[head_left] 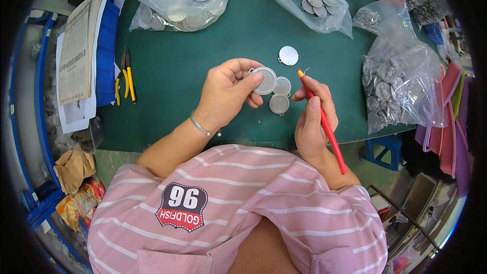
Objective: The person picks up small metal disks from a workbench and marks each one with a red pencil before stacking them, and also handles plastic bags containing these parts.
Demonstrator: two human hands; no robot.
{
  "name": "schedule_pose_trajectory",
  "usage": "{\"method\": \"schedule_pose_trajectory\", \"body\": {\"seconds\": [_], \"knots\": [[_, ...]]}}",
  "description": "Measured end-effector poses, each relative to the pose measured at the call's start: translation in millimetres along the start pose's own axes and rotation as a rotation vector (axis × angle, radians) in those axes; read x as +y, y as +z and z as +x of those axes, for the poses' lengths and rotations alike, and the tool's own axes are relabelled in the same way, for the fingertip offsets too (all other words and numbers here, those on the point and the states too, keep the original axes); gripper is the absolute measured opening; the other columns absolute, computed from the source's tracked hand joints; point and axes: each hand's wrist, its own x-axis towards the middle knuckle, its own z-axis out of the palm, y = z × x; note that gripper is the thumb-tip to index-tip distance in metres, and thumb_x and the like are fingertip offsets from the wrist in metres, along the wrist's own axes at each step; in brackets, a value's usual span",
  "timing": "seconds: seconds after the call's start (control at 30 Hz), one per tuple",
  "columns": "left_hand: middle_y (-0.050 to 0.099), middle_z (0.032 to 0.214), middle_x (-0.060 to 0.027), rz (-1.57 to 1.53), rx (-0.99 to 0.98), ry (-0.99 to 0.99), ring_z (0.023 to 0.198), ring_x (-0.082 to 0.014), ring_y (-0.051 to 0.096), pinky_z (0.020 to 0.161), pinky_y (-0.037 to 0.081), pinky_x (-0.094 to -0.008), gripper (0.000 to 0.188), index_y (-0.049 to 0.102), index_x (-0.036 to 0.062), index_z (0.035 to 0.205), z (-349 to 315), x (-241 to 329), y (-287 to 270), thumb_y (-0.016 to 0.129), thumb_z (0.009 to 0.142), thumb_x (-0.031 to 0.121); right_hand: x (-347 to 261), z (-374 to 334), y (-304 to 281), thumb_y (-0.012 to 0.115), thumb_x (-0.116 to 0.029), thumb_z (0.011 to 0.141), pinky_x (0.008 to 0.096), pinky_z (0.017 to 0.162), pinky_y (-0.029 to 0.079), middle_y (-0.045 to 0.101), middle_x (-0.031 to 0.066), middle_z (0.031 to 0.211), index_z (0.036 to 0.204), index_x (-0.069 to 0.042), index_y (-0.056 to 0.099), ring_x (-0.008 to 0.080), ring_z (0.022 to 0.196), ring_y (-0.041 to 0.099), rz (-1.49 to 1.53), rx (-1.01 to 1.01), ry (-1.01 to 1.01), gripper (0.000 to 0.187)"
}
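Between the thumb and fingers of my left hand (227,90) is a round silver metal disc (265,81) with a beaded rim and a small loop at its edge. My right hand (317,119) grips a red pencil (325,126), its yellowish tip pointing up and away from me, apart from the disc. A thin curled strand stands at that tip. Just right of the held disc, a second disc (282,86) and a third disc (279,104) lie on the green table. Farther off is a smooth, shiny round plate (288,56) with small tabs.
Clear bags of round metal pieces stand at the far left (187,0), far right (314,2) and right (388,86) of the green table (177,66). Yellow-handled pliers (127,78) lie at left, beside a blue bin (107,50) with papers. A blue stool (384,151) is below the right edge.
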Motion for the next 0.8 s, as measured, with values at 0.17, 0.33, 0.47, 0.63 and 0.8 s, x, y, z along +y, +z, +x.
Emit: {"method": "schedule_pose_trajectory", "body": {"seconds": [0.17, 0.33, 0.47, 0.63, 0.8], "knots": [[0.062, 0.078, -0.0097, -0.006, 0.007, -0.009, 0.054, -0.0096, 0.057, 0.047, 0.048, -0.0204, 0.021, 0.056, -0.006, 0.101, -0.9, 0.9, 0.7, 0.057, 0.085, 0.008, -6.0, -5.0, 6.4, 0.047, -0.012, 0.091, 0.0244, 0.069, 0.042, 0.054, 0.0114, 0.087, 0.1, 0.004, 0.046, 0.0128, 0.076, 0.052, 0.179, 0.092, 0.075, 0.018], [0.063, 0.078, -0.0091, -0.038, -0.005, -0.033, 0.053, -0.0102, 0.057, 0.046, 0.048, -0.021, 0.021, 0.056, -0.0042, 0.101, -0.3, 0.9, -0.2, 0.058, 0.085, 0.009, -3.1, -5.0, 5.7, 0.047, -0.009, 0.09, 0.0246, 0.068, 0.041, 0.054, 0.0116, 0.084, 0.096, 0.003, 0.046, 0.0132, 0.074, 0.052, 0.187, 0.047, 0.033, 0.013], [0.061, 0.077, -0.0091, -0.03, 0.008, -0.048, 0.053, -0.0092, 0.057, 0.046, 0.047, -0.0202, 0.021, 0.056, -0.0068, 0.101, -0.4, 0.2, -0.3, 0.057, 0.085, 0.007, -2.1, -4.9, 5.3, 0.047, -0.008, 0.09, 0.0253, 0.068, 0.041, 0.055, 0.0117, 0.083, 0.096, 0.002, 0.046, 0.0138, 0.074, 0.051, 0.152, 0.04, 0.012, 0.012], [0.061, 0.076, -0.0085, -0.037, 0.0, -0.04, 0.053, -0.0087, 0.057, 0.046, 0.047, -0.02, 0.02, 0.056, -0.006, 0.101, -1.3, 1.1, 0.9, 0.057, 0.085, 0.007, -2.0, -5.2, 5.6, 0.047, -0.007, 0.09, 0.0256, 0.067, 0.041, 0.056, 0.0115, 0.082, 0.095, 0.002, 0.046, 0.0138, 0.073, 0.05, 0.156, 0.043, 0.028, 0.011], [0.062, 0.078, -0.0092, -0.009, -0.023, -0.027, 0.053, -0.0095, 0.057, 0.046, 0.048, -0.0205, 0.02, 0.057, -0.0038, 0.101, -1.1, -0.6, -1.1, 0.057, 0.085, 0.007, -5.5, -5.4, 6.3, 0.046, -0.007, 0.09, 0.0258, 0.072, 0.043, 0.057, 0.0113, 0.085, 0.099, 0.002, 0.047, 0.0133, 0.078, 0.052, 0.115, 0.029, 0.076, 0.012]]}}
